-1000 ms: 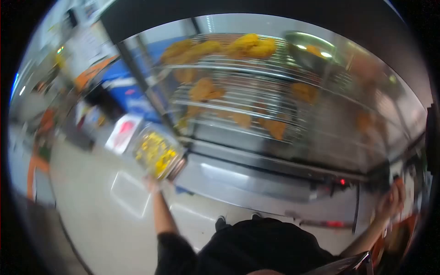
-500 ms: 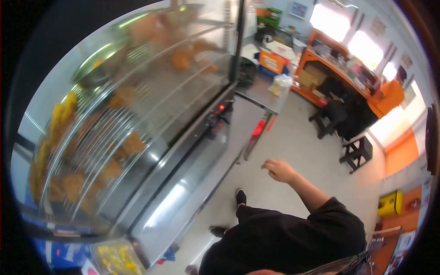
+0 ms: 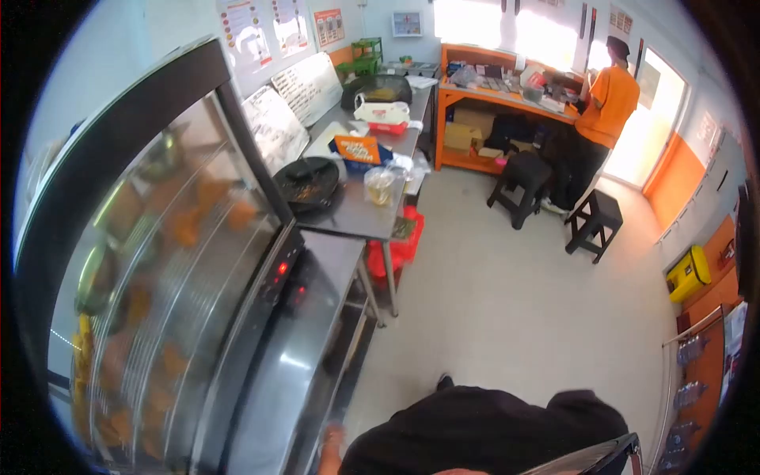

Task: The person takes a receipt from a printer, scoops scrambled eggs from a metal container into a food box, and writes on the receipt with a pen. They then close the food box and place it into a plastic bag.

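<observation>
My left hand point(image 3: 333, 437) hangs low at the bottom of the head view, beside the steel counter point(image 3: 297, 356); it is blurred, and its fingers cannot be made out. My right hand is out of sight; only the dark sleeve point(image 3: 582, 404) shows on that side. To the left stands a glass display cabinet point(image 3: 237, 348) with fried pieces point(image 3: 174, 360) on wire racks and a red light on its lower frame.
Beyond the cabinet, a steel table point(image 3: 356, 214) bears a black pan point(image 3: 307, 184), an orange box point(image 3: 356, 149) and a plastic container point(image 3: 380, 187). Black stools point(image 3: 518, 190) stand on the floor near a person in orange point(image 3: 613, 99) at an orange counter point(image 3: 507, 107).
The view has swung right, from the cabinet front to the room. The container of yellow pieces has left the view. My right hand, visible earlier, is out of sight.
</observation>
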A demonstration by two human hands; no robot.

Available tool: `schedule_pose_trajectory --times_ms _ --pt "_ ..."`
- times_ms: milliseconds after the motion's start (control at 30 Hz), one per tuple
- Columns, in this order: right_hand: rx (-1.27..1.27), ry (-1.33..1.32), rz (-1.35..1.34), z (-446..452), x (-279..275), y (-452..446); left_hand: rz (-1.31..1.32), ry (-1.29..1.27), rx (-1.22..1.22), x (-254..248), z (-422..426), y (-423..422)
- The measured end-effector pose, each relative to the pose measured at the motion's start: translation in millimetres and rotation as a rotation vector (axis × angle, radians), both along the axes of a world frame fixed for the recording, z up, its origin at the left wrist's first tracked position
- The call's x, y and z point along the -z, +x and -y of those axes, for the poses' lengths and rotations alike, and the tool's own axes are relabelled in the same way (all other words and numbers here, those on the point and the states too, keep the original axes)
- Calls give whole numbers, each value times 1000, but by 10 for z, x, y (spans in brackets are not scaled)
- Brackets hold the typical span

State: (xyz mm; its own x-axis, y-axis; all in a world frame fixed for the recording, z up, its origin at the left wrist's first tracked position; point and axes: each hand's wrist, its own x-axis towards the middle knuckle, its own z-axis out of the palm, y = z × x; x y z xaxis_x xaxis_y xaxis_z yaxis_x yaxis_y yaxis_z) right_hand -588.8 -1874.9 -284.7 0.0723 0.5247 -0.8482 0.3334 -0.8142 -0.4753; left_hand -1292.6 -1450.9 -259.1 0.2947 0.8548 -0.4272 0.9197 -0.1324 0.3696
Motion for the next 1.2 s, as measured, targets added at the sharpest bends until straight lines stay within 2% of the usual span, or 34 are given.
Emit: schedule_pose_trajectory --times_ms 33,67,100,167,233,267,300,333,367,400,433,467,500,533,567,600,633,667,733,767,833,867,900,967,1000,1067,1100,1133,1167,1200 --pt "41 54 -161 64 414 246 -22 -68 37 -90 -67 179" --pt "98 219 -699 -70 731 511 -37 -118 94 -112 -137 350" --pt "173 43 -33 -55 269 369 -50 -143 175 -106 -197 530" --pt "469 78 137 -543 -293 308 14 -149 350 -33 -332 898" --pt "717 124 146 -960 -477 313 287 21 603 -183 -384 1233" --pt "835 122 106 -1242 -541 425 75 -148 510 65 -679 1755" --pt "791 165 147 -1484 -630 500 -165 -301 439 269 -941 2237" --pt "745 204 188 -1809 -876 466 3 -265 387 305 -1059 2578" --pt "600 340 199 -2127 -870 480 168 -227 333 -149 -1210 3086" --pt "407 476 189 -2479 -860 486 429 -389 31 -682 -1128 3476" --pt "303 532 95 -2946 -1513 281 793 -497 36 57 -1384 3756" --pt "222 615 -74 -3326 -1834 139 855 -449 83 -83 -1464 4248" --pt "133 700 -137 -3666 -1913 -14 858 -662 -384 -1110 -1406 4889" --pt "49 740 -101 -3982 -2226 -170 912 -670 -467 -1436 -1407 5349" --pt "-38 784 -64 -4237 -2526 -260 970 -672 -550 -1582 -1447 5714" --pt "-49 785 -70 -4450 -2564 -235 967 -667 -542 -1581 -1541 6085" --pt "34 898 -17 -4655 -2588 -193 965 -661 -533 -1568 -1688 6359" --pt "119 1014 38 -4855 -2605 -107 973 -650 -537 -1664 -1857 6500" --pt "109 989 139 -5094 -2620 323 1137 -857 -492 -1908 -2109 6700" --pt "107 953 246 -5206 -2634 559 1150 -852 -495 -1948 -2187 6824" --pt "121 1031 329 -5521 -2563 878 1038 -425 -260 -1901 -2196 7009" --pt "147 1098 410 -5639 -2533 956 1237 -229 -19 -1560 -2164 7119" --pt "126 1080 400 -5703 -2540 968 1239 -237 -49 -1793 -2170 7090" --pt "266 1172 376 -6041 -2596 1038 1340 -190 71 -2362 -2396 7047" --pt "224 1159 360 -6191 -2653 1026 1351 -180 25 -2498 -2523 6972" --pt "215 1247 364 -6466 -2756 942 945 143 381 -2679 -2711 6636" --pt "221 1296 426 -6636 -2519 1001 938 143 301 -2852 -2786 6358" --pt "229 1352 479 -6824 -2290 1083 942 -122 387 -3053 -2868 6023" --pt "290 1397 466 -7042 -2316 1207 953 -375 476 -3150 -2933 5728" --pt "357 1443 454 -7270 -2386 1244 959 -352 407 -3133 -2936 5469"
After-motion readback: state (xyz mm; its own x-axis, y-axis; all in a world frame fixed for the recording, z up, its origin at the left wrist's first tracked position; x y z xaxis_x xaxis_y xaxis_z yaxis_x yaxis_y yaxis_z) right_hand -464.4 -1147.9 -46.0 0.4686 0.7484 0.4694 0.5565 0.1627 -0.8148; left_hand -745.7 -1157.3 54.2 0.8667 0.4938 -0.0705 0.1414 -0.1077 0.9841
